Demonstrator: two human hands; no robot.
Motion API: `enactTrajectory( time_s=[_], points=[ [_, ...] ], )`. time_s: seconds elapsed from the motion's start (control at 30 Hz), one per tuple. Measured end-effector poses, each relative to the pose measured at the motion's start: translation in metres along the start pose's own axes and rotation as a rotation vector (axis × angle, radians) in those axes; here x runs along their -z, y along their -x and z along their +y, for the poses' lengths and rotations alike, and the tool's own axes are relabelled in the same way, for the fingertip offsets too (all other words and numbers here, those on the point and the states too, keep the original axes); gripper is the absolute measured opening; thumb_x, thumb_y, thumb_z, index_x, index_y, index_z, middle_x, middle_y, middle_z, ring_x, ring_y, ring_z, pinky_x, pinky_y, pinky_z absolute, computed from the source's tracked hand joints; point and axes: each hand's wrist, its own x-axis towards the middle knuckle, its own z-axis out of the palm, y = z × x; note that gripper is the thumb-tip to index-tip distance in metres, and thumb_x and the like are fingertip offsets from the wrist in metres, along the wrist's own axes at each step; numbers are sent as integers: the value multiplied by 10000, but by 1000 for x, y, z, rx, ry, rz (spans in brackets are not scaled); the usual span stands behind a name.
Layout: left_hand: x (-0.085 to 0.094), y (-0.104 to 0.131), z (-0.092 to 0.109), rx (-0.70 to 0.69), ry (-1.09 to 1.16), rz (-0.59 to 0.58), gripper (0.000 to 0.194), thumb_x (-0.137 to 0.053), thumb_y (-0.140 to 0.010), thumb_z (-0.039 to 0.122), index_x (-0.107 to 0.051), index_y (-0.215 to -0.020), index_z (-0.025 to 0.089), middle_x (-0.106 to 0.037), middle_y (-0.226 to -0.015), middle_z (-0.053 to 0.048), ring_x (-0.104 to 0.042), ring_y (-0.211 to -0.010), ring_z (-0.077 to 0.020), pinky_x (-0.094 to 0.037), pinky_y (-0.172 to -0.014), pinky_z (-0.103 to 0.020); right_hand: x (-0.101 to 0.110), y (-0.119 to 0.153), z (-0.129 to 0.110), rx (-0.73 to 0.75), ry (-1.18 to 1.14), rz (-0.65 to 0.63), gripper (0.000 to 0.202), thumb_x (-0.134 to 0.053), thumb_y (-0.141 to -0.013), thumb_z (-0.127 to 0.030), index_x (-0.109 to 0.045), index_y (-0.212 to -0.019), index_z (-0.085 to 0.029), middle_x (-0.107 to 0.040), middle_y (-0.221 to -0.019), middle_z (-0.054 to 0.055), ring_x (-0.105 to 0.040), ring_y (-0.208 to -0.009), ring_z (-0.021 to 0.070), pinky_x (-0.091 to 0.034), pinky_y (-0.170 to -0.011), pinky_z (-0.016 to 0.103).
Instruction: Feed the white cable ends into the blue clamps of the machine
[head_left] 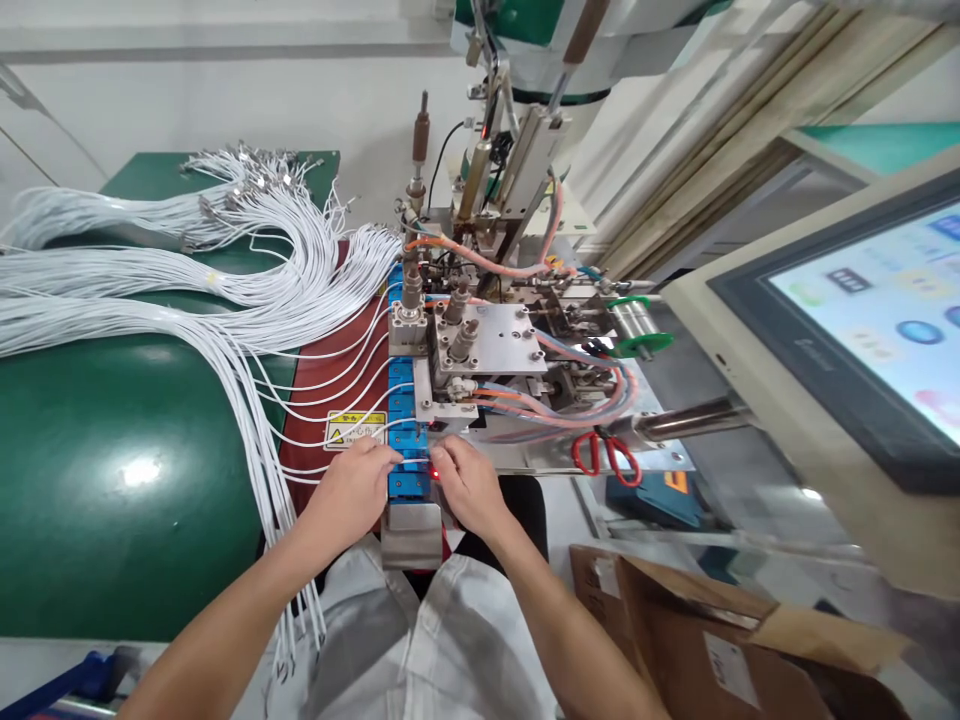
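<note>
My left hand (358, 484) pinches a white cable at the left side of the blue fixture blocks (409, 484). The cable's end runs across a block toward my right hand (466, 484), whose fingers are closed around its tip at the right edge; the tip itself is hidden. A small red light glows beside my right fingertips. Farther up the row, several white cables lie across the blue blocks and lead into the machine (491, 340). Their long loose lengths form white bundles (172, 318) at the left.
A green table (127, 450) and a red-brown plate with a yellow warning label (355, 429) lie left. Red-handled scissors (606, 456), a solder wire spool (636, 325), a touchscreen (877, 310) and a cardboard box (675, 640) are right.
</note>
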Motion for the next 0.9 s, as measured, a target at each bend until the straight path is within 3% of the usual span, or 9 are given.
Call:
enactTrajectory(
  time_s=[0.17,0.3,0.4,0.5,0.7,0.77,0.8,0.9],
  points=[
    [-3,1,-2,-20,-27,12,262,-411,-826,90,-645,-903,179,-609,-818,-57,-589,-792,-180,-475,-758,-314,-17,2,1,-33,-39,138,330,-303,-880,-333,-319,-573,-213,-374,-523,-41,-388,-505,117,-298,-514,235],
    [-3,3,1,-43,-133,46,267,-416,-819,78,-645,-908,184,-613,-813,-54,-580,-781,-183,-474,-744,-321,-22,3,5,-74,-98,148,343,-310,-875,-347,-304,-560,-211,-342,-503,-54,-362,-479,105,-287,-492,228],
    [-4,6,1,-131,-249,103,248,-423,-824,84,-645,-875,179,-626,-789,-54,-566,-793,-205,-463,-760,-359,-19,3,8,-101,-138,141,354,-359,-867,-375,-349,-559,-201,-360,-505,-56,-375,-490,101,-293,-500,224],
    [-6,7,-4,-187,-249,122,234,-421,-836,92,-632,-897,174,-637,-820,-54,-570,-819,-200,-466,-780,-349,-14,5,8,-167,-275,241,339,-382,-864,-399,-452,-610,-186,-422,-535,-44,-414,-522,106,-327,-527,226],
    [2,9,0,-128,-191,236,260,-418,-869,168,-539,-1097,146,-589,-1093,-96,-543,-1000,-208,-442,-874,-348,1,18,-1,-116,-488,374,335,-389,-868,-402,-504,-649,-176,-484,-588,-19,-440,-545,113,-360,-532,232],
    [13,17,11,-123,-143,152,217,-422,-876,207,-564,-1034,163,-598,-1066,-82,-547,-989,-202,-439,-865,-334,7,23,-5,-83,-524,387,340,-399,-867,-396,-500,-626,-178,-479,-583,-16,-437,-549,114,-361,-534,235],
    [19,23,16,-130,-119,50,192,-423,-878,223,-583,-974,177,-617,-1006,-65,-565,-939,-194,-450,-828,-319,10,25,-7,-75,-532,385,344,-401,-867,-394,-496,-616,-179,-474,-580,-15,-435,-548,115,-360,-533,236],
    [33,45,24,-211,-102,-377,149,-464,-859,231,-610,-856,208,-643,-835,-21,-602,-786,-178,-462,-702,-284,18,30,-12,-73,-538,360,349,-406,-865,-398,-488,-601,-185,-463,-571,-13,-429,-546,118,-363,-527,237]
  ],
)
